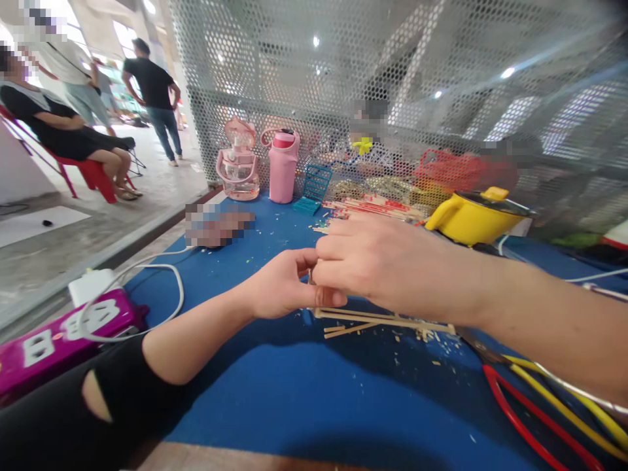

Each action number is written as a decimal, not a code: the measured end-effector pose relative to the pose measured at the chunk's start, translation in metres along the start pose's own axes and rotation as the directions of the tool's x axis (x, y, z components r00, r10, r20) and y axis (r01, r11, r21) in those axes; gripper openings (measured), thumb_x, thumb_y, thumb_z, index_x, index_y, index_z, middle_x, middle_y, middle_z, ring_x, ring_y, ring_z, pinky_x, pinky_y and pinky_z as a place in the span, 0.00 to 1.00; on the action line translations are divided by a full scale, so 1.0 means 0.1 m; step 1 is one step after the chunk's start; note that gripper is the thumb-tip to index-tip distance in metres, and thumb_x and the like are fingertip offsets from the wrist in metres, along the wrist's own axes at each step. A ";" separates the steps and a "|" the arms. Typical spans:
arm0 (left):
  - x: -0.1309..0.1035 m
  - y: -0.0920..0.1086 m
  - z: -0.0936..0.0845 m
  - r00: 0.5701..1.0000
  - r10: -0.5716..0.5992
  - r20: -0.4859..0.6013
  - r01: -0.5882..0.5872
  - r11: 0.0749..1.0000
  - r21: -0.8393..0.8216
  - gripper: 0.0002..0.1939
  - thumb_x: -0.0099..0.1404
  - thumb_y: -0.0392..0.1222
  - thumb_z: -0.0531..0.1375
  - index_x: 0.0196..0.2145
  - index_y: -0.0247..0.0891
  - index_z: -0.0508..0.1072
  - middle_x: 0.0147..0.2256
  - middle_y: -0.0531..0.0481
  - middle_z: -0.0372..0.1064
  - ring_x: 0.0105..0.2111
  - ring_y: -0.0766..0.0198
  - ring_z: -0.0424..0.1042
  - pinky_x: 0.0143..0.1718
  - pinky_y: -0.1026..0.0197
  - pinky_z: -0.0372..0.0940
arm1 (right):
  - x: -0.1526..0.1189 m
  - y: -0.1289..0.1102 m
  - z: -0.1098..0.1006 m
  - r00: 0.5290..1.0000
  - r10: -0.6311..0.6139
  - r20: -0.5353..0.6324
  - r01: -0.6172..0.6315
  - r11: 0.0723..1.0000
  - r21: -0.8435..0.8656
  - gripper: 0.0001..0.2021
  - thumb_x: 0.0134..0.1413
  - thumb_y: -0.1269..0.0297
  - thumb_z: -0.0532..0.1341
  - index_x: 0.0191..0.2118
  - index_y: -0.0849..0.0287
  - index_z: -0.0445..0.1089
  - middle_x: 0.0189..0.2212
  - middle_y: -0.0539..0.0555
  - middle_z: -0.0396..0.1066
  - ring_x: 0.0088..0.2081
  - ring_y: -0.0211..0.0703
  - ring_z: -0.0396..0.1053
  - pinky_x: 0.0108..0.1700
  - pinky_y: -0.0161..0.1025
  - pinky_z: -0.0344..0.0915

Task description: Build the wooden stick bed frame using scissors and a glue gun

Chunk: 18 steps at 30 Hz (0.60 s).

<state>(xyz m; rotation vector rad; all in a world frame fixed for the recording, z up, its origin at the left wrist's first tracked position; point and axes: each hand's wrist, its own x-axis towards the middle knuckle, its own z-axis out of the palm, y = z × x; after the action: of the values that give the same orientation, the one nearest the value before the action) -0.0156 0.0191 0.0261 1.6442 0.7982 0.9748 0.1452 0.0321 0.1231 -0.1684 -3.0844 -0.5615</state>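
Note:
My left hand (pixel 282 284) and my right hand (pixel 360 258) meet over the middle of the blue mat (pixel 235 392). The left fingers and thumb are curled in a pinch, the thumb pointing right beneath the right hand. Folded fingers of the right hand press close against them. Whatever sits between the fingertips is small and mostly hidden. Just below the hands lie thin wooden sticks (pixel 392 318), some joined into a narrow frame, with loose short pieces (pixel 343 330) beside them. Wood chips are scattered around.
Red-handled scissors (pixel 510 418) and a yellow-handled tool (pixel 569 392) lie right. Behind stand pink bottles (pixel 283 170), a teal holder (pixel 314 190), a stick pile (pixel 377 207) and a yellow pot (pixel 475 219). Left is a purple power strip (pixel 69 340) with a white cable. Perforated metal closes the back.

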 end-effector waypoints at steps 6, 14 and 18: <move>0.00 -0.03 0.00 1.000 -0.005 0.001 0.005 0.999 -0.042 0.12 0.51 0.43 0.68 0.31 0.35 0.72 0.28 0.57 0.67 0.29 0.70 0.63 0.33 0.67 0.59 | 0.03 0.02 0.01 0.997 0.046 0.058 -0.048 0.998 0.027 0.06 0.59 0.70 0.57 0.34 0.61 0.72 0.30 0.53 0.68 0.31 0.41 0.59 0.33 0.39 0.51; 0.00 -0.07 0.01 0.998 -0.066 0.010 0.067 0.986 -0.150 0.19 0.50 0.44 0.69 0.38 0.35 0.72 0.32 0.52 0.70 0.34 0.64 0.68 0.38 0.62 0.62 | -0.11 0.09 0.05 0.974 0.227 -0.017 -0.222 0.965 0.136 0.07 0.59 0.67 0.56 0.33 0.61 0.70 0.31 0.54 0.69 0.34 0.42 0.62 0.37 0.39 0.54; -0.01 -0.06 0.05 0.990 -0.130 -0.047 0.119 0.973 -0.199 0.22 0.50 0.47 0.69 0.40 0.35 0.72 0.34 0.50 0.72 0.33 0.64 0.70 0.36 0.62 0.63 | -0.26 -0.06 0.08 0.785 0.619 -0.005 -0.582 0.740 0.337 0.07 0.58 0.67 0.55 0.30 0.59 0.68 0.27 0.49 0.69 0.29 0.36 0.63 0.31 0.35 0.54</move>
<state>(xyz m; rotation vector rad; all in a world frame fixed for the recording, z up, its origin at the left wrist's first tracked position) -0.0116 0.0173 0.0192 1.3852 0.8089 0.9850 0.1700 0.0265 0.1126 -1.0377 -2.6988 -0.0333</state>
